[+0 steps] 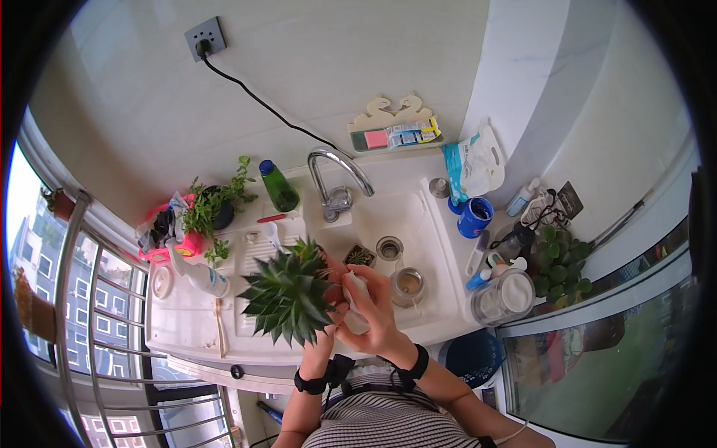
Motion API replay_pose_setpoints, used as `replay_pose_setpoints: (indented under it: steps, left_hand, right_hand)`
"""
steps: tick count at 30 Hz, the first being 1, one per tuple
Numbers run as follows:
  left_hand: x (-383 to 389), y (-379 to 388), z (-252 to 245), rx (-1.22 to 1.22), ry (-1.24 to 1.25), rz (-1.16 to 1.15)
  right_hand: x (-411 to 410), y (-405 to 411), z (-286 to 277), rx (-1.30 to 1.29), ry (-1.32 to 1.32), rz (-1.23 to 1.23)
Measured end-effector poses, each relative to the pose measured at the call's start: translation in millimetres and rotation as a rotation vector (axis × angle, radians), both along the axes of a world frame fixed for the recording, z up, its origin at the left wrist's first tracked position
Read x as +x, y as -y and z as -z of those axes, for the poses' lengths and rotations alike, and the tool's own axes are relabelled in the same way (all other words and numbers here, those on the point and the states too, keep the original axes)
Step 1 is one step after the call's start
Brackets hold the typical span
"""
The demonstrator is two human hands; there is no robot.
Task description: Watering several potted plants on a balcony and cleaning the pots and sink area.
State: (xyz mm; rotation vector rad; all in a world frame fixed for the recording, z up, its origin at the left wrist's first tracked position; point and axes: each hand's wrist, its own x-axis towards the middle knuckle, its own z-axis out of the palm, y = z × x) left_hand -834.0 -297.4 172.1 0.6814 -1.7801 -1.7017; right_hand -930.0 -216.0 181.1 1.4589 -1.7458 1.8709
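Observation:
A spiky green succulent (291, 294) in a reddish-brown pot (335, 273) is tilted to the left over the sink's near edge. My left hand (320, 341) is under the plant and holds the pot, its fingers mostly hidden by the leaves. Against the side of the pot, my right hand (372, 313) presses a white cloth or tissue (357, 290). Beyond my hands, a small cactus in a square pot (359, 256) stands in the white sink (431, 246), near the drain (389, 248). A clear vessel with cloudy water (408, 284) is right of my right hand.
A chrome faucet (339, 199) arches over the sink. On the left are a green bottle (279, 187), a white spray bottle (204, 278) and a trailing plant (210, 210). The right ledge holds a blue jar (475, 217), a brush (478, 253) and a lidded clear container (504, 297).

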Motion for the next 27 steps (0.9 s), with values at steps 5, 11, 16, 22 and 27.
replay_pose_setpoints:
  steps: [5,11,16,22,27]
  left_hand:
    - [10,5,-4,-0.144,0.085,-0.036]
    - [22,13,13,-0.298,0.158,-0.024]
    - [23,24,34,-0.395,0.161,-0.007]
    - [17,38,61,-0.427,0.016,0.034]
    - [11,50,76,-0.199,-0.027,0.087]
  right_hand:
    - [-4,-2,12,-0.018,0.123,-0.111]
    - [-12,0,3,-0.009,0.103,-0.157]
    - [-8,-2,9,0.050,0.277,-0.149]
    - [-31,6,40,-0.015,0.544,-0.437]
    - [-74,-11,33,0.322,0.734,-0.563]
